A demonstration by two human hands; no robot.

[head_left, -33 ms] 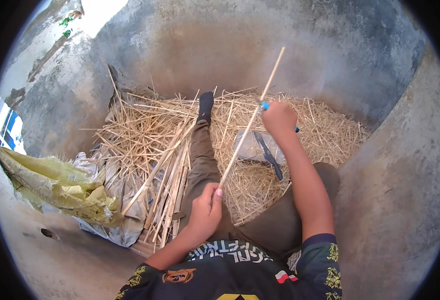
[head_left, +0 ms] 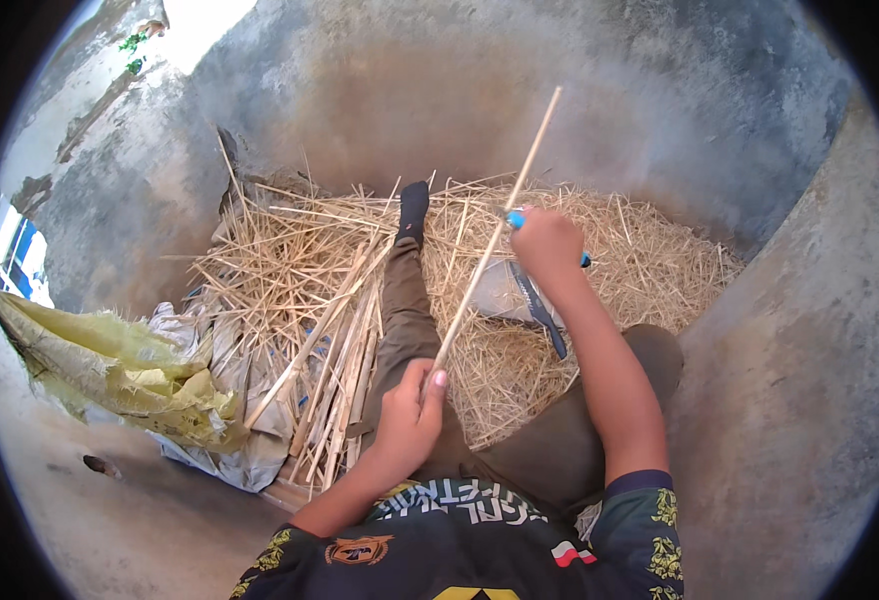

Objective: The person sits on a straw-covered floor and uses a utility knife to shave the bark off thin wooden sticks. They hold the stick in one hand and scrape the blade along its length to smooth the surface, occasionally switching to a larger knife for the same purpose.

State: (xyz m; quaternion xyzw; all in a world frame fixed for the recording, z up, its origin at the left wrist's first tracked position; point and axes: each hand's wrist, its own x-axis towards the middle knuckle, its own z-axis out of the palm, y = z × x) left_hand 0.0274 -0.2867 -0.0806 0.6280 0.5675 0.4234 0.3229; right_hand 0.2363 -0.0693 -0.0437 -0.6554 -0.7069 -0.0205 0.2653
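Note:
My left hand [head_left: 410, 415] is closed round the lower end of a long, pale bamboo stick [head_left: 480, 265], thumb along its side. The stick slants up and away to the right. My right hand [head_left: 548, 245] is wrapped round a blue-handled tool [head_left: 517, 218]. Its small head meets the stick above the middle; its exact kind I cannot make out. Below that hand, a dark-bladed knife [head_left: 538, 305] with a black handle lies across a grey block [head_left: 498, 292] on the shavings.
Thin shavings [head_left: 650, 245] are heaped along the far wall [head_left: 440, 100]. Left of my outstretched leg [head_left: 403, 310] lie several split bamboo strips [head_left: 335, 380]. A torn yellowish sack [head_left: 130, 375] sits at the left. A concrete wall [head_left: 790, 400] rises on the right.
My right hand and the blue-handled tool have shifted slightly left and nearer me. The stick's upper end has tipped a little left; my left hand has moved slightly up.

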